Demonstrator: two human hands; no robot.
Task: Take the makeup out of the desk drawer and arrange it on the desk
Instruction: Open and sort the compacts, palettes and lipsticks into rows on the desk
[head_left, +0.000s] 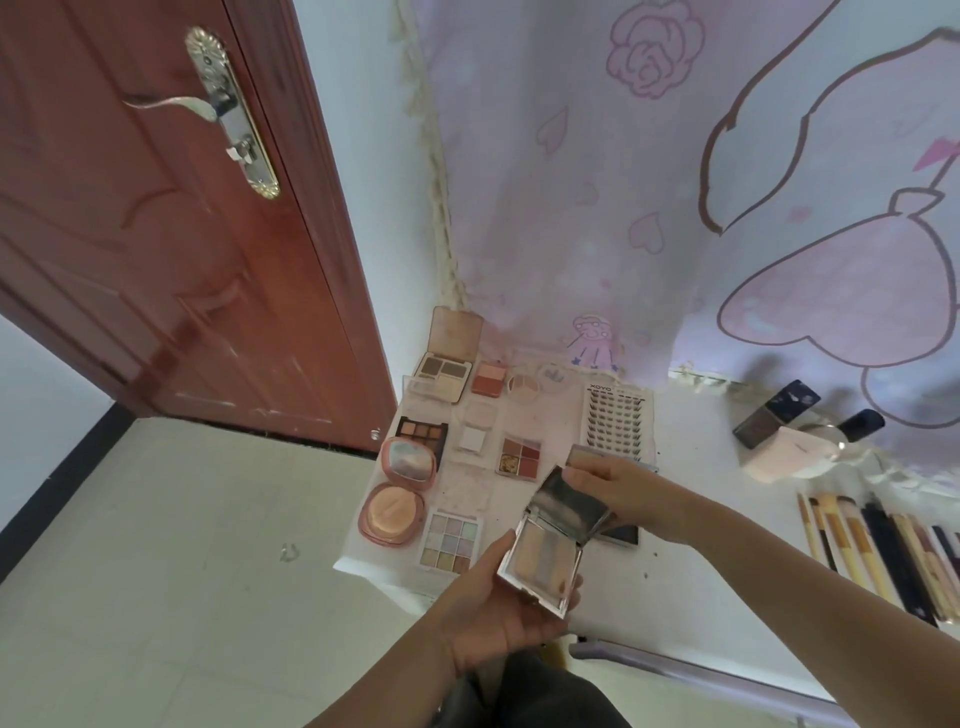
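A silver square palette (543, 564) is held above the desk's front edge. My left hand (493, 608) grips its base from below, and my right hand (618, 488) pinches its mirrored lid (569, 506), which stands raised. Laid out on the white desk (691, 519) are several opened palettes: a pastel one (451, 540), a red-and-gold one (521, 457), a brown one (422, 432) and a large one with an upright lid (445, 371). A pink powder compact (392, 512) lies open at the left edge. A lash tray (618, 423) sits behind my right hand.
Several makeup brushes (878, 551) lie in a row at the right. Bottles (779, 418) and a pink jar (774, 457) stand near a pink patterned cloth (675, 182) on the wall. A red-brown door (156, 234) is at the left. The lilac drawer edge (675, 665) shows below the desk.
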